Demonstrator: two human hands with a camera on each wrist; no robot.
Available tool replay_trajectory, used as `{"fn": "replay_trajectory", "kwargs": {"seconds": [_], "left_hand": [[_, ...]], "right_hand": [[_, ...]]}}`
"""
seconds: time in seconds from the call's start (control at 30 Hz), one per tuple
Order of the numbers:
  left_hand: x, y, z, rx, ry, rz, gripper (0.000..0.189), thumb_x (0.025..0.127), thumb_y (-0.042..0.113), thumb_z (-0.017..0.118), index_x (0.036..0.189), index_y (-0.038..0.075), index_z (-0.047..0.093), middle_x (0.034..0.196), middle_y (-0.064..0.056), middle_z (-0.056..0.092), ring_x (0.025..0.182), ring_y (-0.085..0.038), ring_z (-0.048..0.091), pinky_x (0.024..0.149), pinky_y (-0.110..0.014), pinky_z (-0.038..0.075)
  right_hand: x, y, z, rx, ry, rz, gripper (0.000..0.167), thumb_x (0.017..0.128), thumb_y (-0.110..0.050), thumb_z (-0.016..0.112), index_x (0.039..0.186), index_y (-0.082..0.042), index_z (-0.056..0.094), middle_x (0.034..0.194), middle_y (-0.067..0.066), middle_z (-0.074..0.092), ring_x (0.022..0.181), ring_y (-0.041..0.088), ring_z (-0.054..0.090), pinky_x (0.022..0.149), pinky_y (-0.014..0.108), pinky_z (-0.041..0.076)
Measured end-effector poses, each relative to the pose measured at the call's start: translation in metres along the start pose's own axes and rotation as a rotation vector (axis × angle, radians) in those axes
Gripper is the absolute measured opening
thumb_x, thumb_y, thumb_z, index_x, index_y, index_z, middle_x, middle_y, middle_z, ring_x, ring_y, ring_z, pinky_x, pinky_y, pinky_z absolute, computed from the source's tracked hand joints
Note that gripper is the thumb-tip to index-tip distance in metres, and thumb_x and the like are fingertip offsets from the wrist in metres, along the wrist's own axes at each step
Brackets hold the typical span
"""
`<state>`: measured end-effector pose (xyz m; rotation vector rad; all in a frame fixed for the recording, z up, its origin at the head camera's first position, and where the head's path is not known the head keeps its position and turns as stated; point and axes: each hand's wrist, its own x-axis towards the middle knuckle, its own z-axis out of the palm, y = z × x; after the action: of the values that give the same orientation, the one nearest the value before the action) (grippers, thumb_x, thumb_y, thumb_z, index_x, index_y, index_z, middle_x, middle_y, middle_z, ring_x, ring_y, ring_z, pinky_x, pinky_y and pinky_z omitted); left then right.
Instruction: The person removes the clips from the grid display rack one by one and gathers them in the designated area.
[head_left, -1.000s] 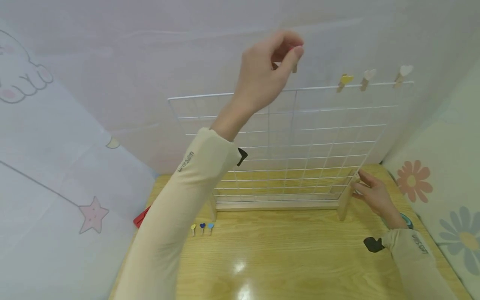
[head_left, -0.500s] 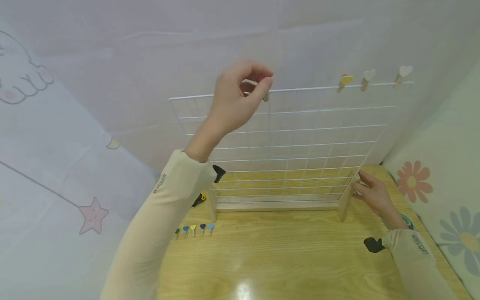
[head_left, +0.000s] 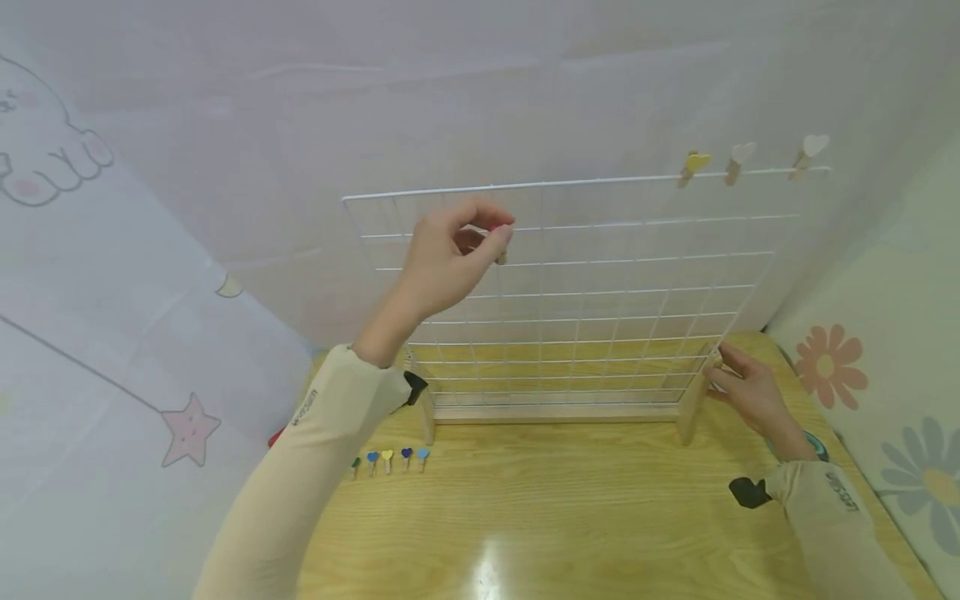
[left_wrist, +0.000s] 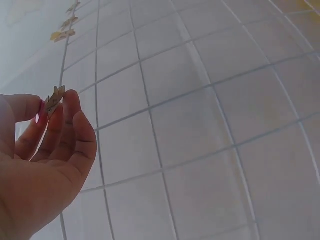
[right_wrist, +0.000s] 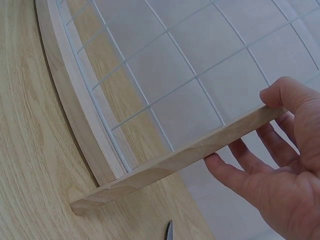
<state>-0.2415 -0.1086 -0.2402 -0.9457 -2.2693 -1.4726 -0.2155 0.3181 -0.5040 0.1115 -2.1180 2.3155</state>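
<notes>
My left hand (head_left: pixel 450 262) pinches a small wooden clothespin (left_wrist: pixel 54 100) with a pink heart between thumb and fingertips. In the head view it appears in front of the white wire grid (head_left: pixel 585 181), below the top rail. My right hand (head_left: pixel 753 402) grips the grid's right wooden post (right_wrist: pixel 175 161), thumb on one side and fingers on the other. Clipped to the top rail at the right are a yellow heart clothespin (head_left: pixel 696 162) and two white heart clothespins (head_left: pixel 742 154). Several heart clothespins (head_left: pixel 387 457) lie in a row on the table, left of centre.
The grid stands on a wooden base (head_left: pixel 555 413) on the wood-grain table (head_left: pixel 570 500). Part of a red object (head_left: pixel 276 436) shows beyond my left sleeve. A teal round object (head_left: pixel 817 447) is behind my right wrist. Printed cloth (head_left: pixel 480 100) hangs close behind.
My left hand, still pinching the pink clothespin, has come down and to the left, from above the top rail to below it. My right hand has stayed on the post.
</notes>
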Motion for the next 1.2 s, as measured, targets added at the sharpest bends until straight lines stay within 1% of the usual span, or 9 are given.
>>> {"fn": "replay_trajectory", "kwargs": {"seconds": [0.17, 0.43, 0.57, 0.67, 0.73, 0.83, 0.93, 1.03, 1.2], "left_hand": [[-0.019, -0.017, 0.000, 0.022, -0.023, -0.049, 0.012, 0.092, 0.007, 0.061, 0.101, 0.002, 0.068, 0.085, -0.007, 0.066, 0.065, -0.016, 0.063, 0.057, -0.026, 0.049], [-0.050, -0.051, 0.003, 0.028, -0.045, -0.090, 0.011, 0.090, 0.005, 0.064, 0.100, 0.002, 0.069, 0.089, -0.008, 0.068, 0.066, -0.018, 0.065, 0.058, -0.026, 0.052], [-0.070, -0.070, 0.008, 0.025, -0.054, -0.148, 0.011, 0.090, 0.007, 0.066, 0.100, 0.002, 0.069, 0.092, -0.009, 0.069, 0.070, -0.019, 0.066, 0.061, -0.026, 0.053], [-0.085, -0.085, 0.012, 0.018, -0.055, -0.206, 0.012, 0.090, 0.009, 0.067, 0.100, 0.002, 0.069, 0.093, -0.011, 0.068, 0.073, -0.021, 0.067, 0.062, -0.024, 0.053], [-0.095, -0.096, 0.014, -0.002, -0.063, -0.228, 0.014, 0.090, 0.008, 0.066, 0.101, 0.000, 0.069, 0.094, -0.014, 0.069, 0.074, -0.026, 0.068, 0.062, -0.024, 0.053], [-0.111, -0.112, 0.018, -0.008, -0.072, -0.280, 0.015, 0.091, 0.010, 0.066, 0.102, -0.001, 0.069, 0.094, -0.015, 0.069, 0.073, -0.028, 0.068, 0.060, -0.024, 0.052], [-0.126, -0.127, 0.022, -0.001, -0.067, -0.339, 0.016, 0.091, 0.011, 0.067, 0.102, 0.000, 0.069, 0.093, -0.014, 0.069, 0.070, -0.024, 0.068, 0.058, -0.024, 0.052], [-0.139, -0.139, 0.025, 0.027, -0.047, -0.401, 0.014, 0.090, 0.012, 0.068, 0.100, 0.004, 0.070, 0.092, -0.010, 0.069, 0.068, -0.017, 0.066, 0.058, -0.024, 0.051], [-0.164, -0.159, 0.030, 0.036, -0.038, -0.436, 0.011, 0.089, 0.011, 0.069, 0.098, 0.005, 0.070, 0.093, -0.008, 0.069, 0.075, -0.017, 0.065, 0.068, -0.028, 0.053]], "right_hand": [[0.000, 0.001, 0.000, 0.003, 0.003, -0.001, 0.071, 0.094, 0.000, 0.057, 0.146, 0.012, 0.010, 0.149, 0.036, -0.001, 0.097, -0.006, 0.059, 0.075, 0.021, 0.054], [0.000, 0.000, -0.001, -0.038, 0.006, 0.013, 0.073, 0.095, -0.002, 0.057, 0.146, 0.013, 0.007, 0.150, 0.035, -0.003, 0.096, -0.009, 0.057, 0.074, 0.020, 0.054], [0.000, -0.001, -0.001, -0.063, 0.002, 0.021, 0.074, 0.095, -0.003, 0.057, 0.146, 0.013, 0.005, 0.150, 0.035, -0.004, 0.096, -0.013, 0.055, 0.074, 0.019, 0.053], [0.000, -0.002, -0.001, -0.073, 0.002, 0.024, 0.073, 0.096, -0.003, 0.057, 0.146, 0.012, 0.006, 0.150, 0.036, -0.003, 0.096, -0.013, 0.054, 0.074, 0.019, 0.053], [0.000, -0.002, -0.002, -0.089, 0.004, 0.021, 0.073, 0.096, -0.004, 0.057, 0.146, 0.012, 0.007, 0.149, 0.036, -0.002, 0.096, -0.013, 0.054, 0.074, 0.019, 0.053], [-0.001, -0.002, -0.001, -0.088, 0.007, 0.019, 0.072, 0.095, -0.004, 0.057, 0.146, 0.013, 0.008, 0.149, 0.037, -0.001, 0.096, -0.012, 0.055, 0.074, 0.019, 0.053], [-0.001, -0.003, -0.001, -0.085, 0.005, 0.016, 0.073, 0.095, -0.004, 0.057, 0.146, 0.013, 0.008, 0.149, 0.037, -0.001, 0.096, -0.012, 0.055, 0.075, 0.019, 0.054], [0.000, -0.002, -0.002, -0.070, 0.002, 0.013, 0.073, 0.095, -0.004, 0.057, 0.146, 0.012, 0.007, 0.149, 0.037, -0.002, 0.096, -0.012, 0.055, 0.075, 0.019, 0.053], [0.001, 0.000, -0.002, -0.080, 0.003, 0.005, 0.072, 0.095, -0.006, 0.059, 0.147, 0.010, 0.012, 0.150, 0.035, 0.002, 0.097, -0.012, 0.055, 0.076, 0.020, 0.053]]}}
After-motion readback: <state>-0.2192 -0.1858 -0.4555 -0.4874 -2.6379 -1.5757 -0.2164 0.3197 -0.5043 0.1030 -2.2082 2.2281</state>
